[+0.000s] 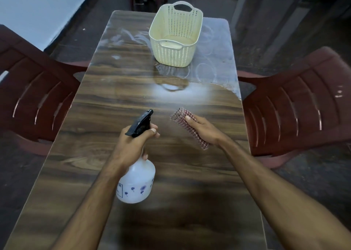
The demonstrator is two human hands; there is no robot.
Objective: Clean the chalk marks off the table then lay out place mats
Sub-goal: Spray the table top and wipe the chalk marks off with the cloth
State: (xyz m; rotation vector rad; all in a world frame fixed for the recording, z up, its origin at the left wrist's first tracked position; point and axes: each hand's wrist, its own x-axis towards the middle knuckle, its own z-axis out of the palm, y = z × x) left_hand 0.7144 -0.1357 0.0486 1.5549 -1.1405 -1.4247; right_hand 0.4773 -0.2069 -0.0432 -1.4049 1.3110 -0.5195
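While gripping one spray bottle [135, 181] by the neck above the table [106, 116], left hand [135, 141] curled tight, fingers wrapped over the black plastic trigger head. Bottle body rounded, translucent white plastic, printed with small blue flowers, nozzle aimed toward the table's far end.

Left of the table: one dark red moulded plastic chair [36, 90], slatted back, glossy.

Table itself: one long rectangle with rounded far corners, smooth wood-grain laminate in dark brown, shiny enough to mirror the basket. Chalk marks [129, 37] across the far end: smeared white scribbles at the far left, looping rings [207, 73] drawn at the far right, hazy and powdery. Pale misty patch [171, 93] on the laminate nearer the middle, just in front of the basket.

One cream plastic basket [175, 38] standing upright on the table's far half, woven-look perforated walls, cut-out handles on both ends, nothing seen inside.

Right of the bottle, over the table's middle: right hand [202, 129] grasping one folded cloth [190, 127], red-and-white check weave, thumb pressed on top, fingers closed underneath.

Right of the table: a second matching red chair [296, 105]. Two chairs in all.
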